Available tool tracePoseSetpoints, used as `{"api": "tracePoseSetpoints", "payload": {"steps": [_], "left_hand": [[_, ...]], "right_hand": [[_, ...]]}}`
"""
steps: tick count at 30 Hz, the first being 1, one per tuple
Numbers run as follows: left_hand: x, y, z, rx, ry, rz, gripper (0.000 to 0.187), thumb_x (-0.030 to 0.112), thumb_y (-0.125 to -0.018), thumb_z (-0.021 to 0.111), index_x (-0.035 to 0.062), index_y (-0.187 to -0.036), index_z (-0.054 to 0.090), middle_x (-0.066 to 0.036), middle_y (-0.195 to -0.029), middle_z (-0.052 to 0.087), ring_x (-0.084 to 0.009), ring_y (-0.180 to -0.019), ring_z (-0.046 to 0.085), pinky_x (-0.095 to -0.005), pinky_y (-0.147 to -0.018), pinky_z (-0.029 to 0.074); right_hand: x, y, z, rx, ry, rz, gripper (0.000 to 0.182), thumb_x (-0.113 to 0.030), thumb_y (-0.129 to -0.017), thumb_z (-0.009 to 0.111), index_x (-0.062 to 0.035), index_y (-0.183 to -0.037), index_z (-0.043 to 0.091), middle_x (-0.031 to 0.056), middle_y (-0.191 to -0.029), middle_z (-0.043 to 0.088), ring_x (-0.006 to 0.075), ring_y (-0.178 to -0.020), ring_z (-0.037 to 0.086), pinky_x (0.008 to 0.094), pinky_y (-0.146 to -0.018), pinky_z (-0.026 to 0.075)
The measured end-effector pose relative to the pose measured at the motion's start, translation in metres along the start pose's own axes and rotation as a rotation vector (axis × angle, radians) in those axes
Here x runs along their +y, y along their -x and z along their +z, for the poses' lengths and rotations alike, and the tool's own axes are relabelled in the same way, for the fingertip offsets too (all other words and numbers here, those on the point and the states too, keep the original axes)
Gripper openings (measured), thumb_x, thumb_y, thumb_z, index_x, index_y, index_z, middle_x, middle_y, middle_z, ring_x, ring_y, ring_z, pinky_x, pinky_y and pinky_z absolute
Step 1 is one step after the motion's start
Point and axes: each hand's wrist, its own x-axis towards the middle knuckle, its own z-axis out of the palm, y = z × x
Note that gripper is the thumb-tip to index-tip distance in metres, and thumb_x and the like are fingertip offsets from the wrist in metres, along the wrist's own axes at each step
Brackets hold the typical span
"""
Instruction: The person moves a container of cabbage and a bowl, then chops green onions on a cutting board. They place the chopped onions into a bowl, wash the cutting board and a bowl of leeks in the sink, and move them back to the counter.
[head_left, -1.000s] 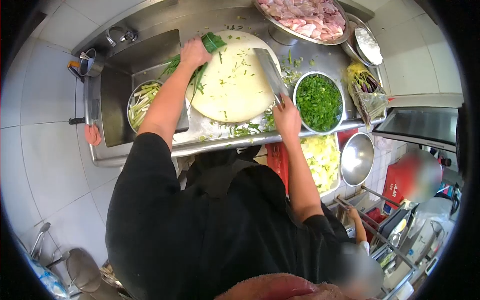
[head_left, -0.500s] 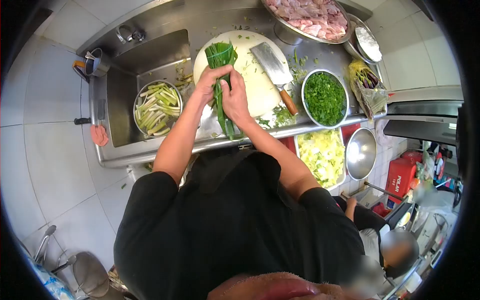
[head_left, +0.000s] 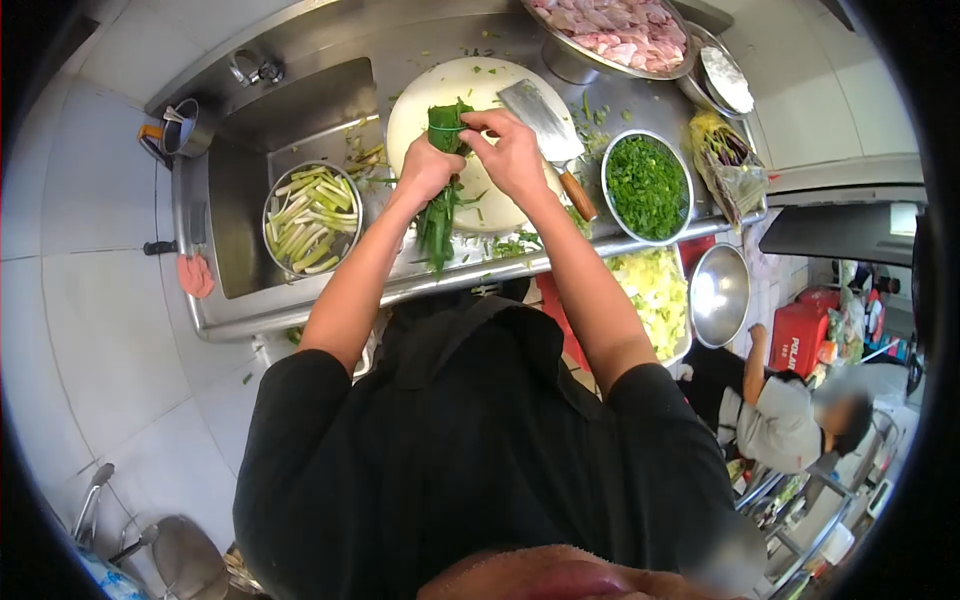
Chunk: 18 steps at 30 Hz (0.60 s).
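Left hand [head_left: 432, 170] in the head view is wrapped round a bundle of long green leaves [head_left: 438, 228], while the right hand [head_left: 510, 155] appears to pinch the blue-green band [head_left: 446, 128] near its top end. Held over the near left part of the round cutting board [head_left: 415, 105], the bundle trails its leaf ends toward the front rim of the steel table [head_left: 470, 274]. If the band snaps or slips off while the left hand is loose, leaves could fan out and fall past that rim; a broken piece might fly into the colander of chopped greens [head_left: 648, 190]. The cleaver [head_left: 535, 118] lies on the board, its wooden handle [head_left: 578, 196] jutting over the edge near the right forearm, so a jerk of that arm could knock it and swing the blade.
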Motion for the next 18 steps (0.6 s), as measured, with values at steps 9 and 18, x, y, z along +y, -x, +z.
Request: {"api": "tracePoseSetpoints", "payload": {"steps": [9, 18], "left_hand": [[-0.011, 0.002, -0.024, -0.118, -0.767, 0.053, 0.056, 0.023, -0.072, 0.079, -0.0015, -0.119, 0.062, -0.025, -0.108, 0.072, -0.0414, -0.103, 0.070, -0.0483, -0.090, 0.055], [0.037, -0.040, -0.048, -0.017, -0.628, 0.291, 0.052, 0.022, -0.073, 0.076, -0.0042, -0.116, 0.065, -0.026, -0.108, 0.072, -0.0384, -0.099, 0.072, -0.0437, -0.087, 0.056]], "right_hand": [[0.058, 0.032, -0.010, -0.061, -0.647, 0.375, 0.003, -0.007, -0.095, 0.059, -0.0041, -0.095, 0.059, 0.0043, -0.079, 0.061, 0.0199, -0.081, 0.064, 0.0360, -0.088, 0.053], [0.031, 0.053, -0.076, -0.081, -0.212, 0.632, 0.013, -0.012, -0.096, 0.066, -0.0025, -0.105, 0.065, 0.0022, -0.076, 0.064, 0.0082, -0.063, 0.056, 0.0254, -0.056, 0.046]]}}
